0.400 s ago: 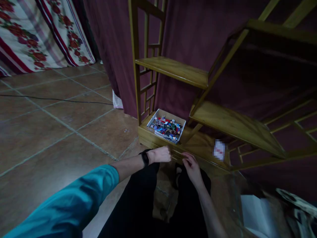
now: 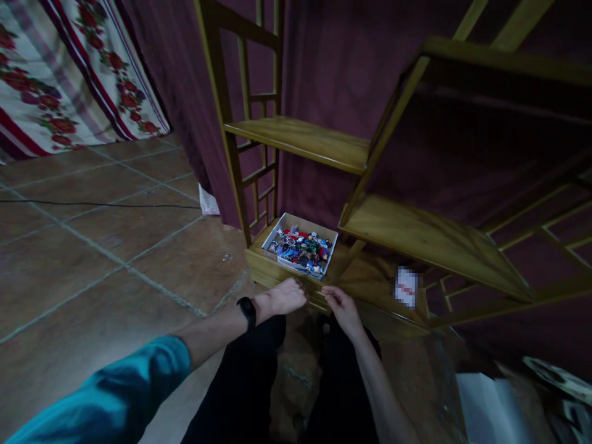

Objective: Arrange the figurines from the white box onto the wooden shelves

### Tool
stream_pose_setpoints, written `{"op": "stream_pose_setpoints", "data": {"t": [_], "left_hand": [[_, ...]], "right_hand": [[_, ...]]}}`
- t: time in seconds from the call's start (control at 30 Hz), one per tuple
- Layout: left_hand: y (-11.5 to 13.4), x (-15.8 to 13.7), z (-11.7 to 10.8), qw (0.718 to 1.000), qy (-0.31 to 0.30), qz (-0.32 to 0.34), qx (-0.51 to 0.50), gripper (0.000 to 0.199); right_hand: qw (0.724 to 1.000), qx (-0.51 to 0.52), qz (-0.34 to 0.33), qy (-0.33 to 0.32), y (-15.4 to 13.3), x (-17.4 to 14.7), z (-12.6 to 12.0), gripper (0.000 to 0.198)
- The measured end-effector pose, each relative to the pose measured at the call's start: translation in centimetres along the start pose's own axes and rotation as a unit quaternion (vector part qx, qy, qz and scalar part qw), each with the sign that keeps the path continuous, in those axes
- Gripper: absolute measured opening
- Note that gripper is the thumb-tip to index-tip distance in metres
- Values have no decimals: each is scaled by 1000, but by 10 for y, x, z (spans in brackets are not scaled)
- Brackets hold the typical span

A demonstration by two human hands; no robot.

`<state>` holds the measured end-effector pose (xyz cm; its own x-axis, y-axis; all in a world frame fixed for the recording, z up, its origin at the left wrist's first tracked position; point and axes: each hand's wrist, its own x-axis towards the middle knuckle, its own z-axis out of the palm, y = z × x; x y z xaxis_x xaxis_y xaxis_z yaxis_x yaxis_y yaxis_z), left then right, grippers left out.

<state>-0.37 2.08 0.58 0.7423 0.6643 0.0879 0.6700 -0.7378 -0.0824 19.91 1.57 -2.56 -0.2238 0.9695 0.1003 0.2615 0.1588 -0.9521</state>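
Observation:
My left hand [image 2: 287, 296], with a black band on the wrist, is curled into a fist just in front of the low wooden base. Whatever it may hold is hidden. My right hand [image 2: 343, 311] is close by on the right, its bent fingers and thumb drawn together towards the left fist. Anything between those fingertips is too small to make out. Beyond both hands, a shallow cardboard box [image 2: 301, 268] rests on the base at the left end. Inside lie many small colourful figures and metal rings, like keychains [image 2: 303, 246]. Neither hand touches the box.
The wooden shelf unit [image 2: 300, 140] has stepped boards and lattice sides before a dark purple curtain [image 2: 319, 80]. A blurred white packet [image 2: 406, 287] lies on its base at right. A black cable [image 2: 102, 204] crosses the tiled floor. White sheets [image 2: 490, 404] lie at lower right.
The view has shifted a little, so the shelf and box appear further left and lower. My hands stay close together, with the right fingers drawn in more. The box and its contents look unchanged.

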Motion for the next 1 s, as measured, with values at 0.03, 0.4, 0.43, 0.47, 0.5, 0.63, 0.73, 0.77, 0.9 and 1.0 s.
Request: {"op": "stream_pose_setpoints", "data": {"t": [0.03,0.4,0.43,0.47,0.5,0.63,0.73,0.77,0.9,1.0], "left_hand": [[-7,1,-5,999,4,-50,-18,21],[-111,23,-1,847,154,-426,-278,34],[-118,26,5,844,172,-425,-278,32],[-124,29,11,841,184,-430,-273,32],[-129,33,16,840,192,-431,-267,32],[-141,48,30,842,187,-447,-237,35],[-144,58,38,843,194,-450,-221,37],[-144,61,39,846,197,-448,-214,37],[-145,61,42,853,208,-433,-204,38],[-148,52,38,838,203,-454,-226,39]], "right_hand": [[1000,4,1,3,0,5,0,26],[995,-81,-43,35,-15,83,31,29],[993,-92,-54,55,-16,93,34,30],[990,-102,-63,70,-16,103,37,33],[987,-114,-67,87,-16,113,39,34],[981,-150,-39,115,-4,140,46,44],[979,-153,-6,137,6,149,51,49],[978,-153,5,143,8,151,52,51],[975,-155,36,154,15,156,51,55],[974,-135,40,175,21,158,45,54]]}}
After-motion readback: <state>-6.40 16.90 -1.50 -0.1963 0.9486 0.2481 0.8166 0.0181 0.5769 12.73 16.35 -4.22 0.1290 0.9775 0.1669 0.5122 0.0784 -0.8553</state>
